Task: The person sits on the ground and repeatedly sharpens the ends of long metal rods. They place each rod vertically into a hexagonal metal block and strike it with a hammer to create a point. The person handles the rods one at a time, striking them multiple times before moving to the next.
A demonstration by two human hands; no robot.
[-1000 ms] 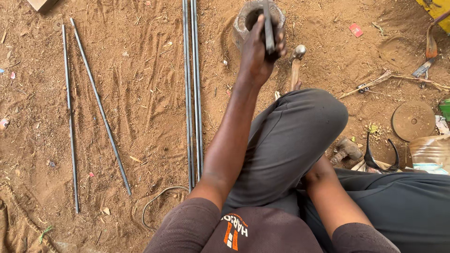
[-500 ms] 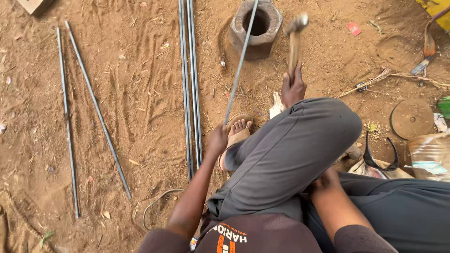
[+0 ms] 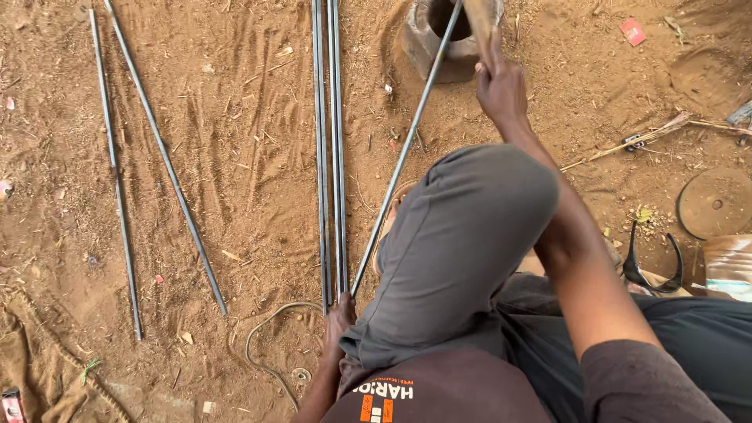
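Change from half a second ago: right hand (image 3: 501, 86) has moved up from beside the knee toward the metal ring (image 3: 439, 47) at the top edge; left hand (image 3: 338, 313) has slid lower along the rod and now sits beside the thigh.
Left hand: closed around the near end of a thin steel rod (image 3: 403, 153).
Rod position: slants from the left hand up across the dirt, its far end resting on the ring.
Right hand: clenched on a wooden handle (image 3: 479, 23); the tool's head is cut off by the frame top.
Hidden: left fingers partly behind the grey trouser knee (image 3: 462, 243); ring half out of frame.
Other rods: a bundle (image 3: 329, 149) lying just left of the held rod; two more (image 3: 133, 157) well apart at far left.
Packages: small red flat wrapper (image 3: 632, 31) on the dirt, upper right; pale sack corner (image 3: 728, 266) at right edge, print unreadable.
Also: rusty disc (image 3: 714, 202), right.
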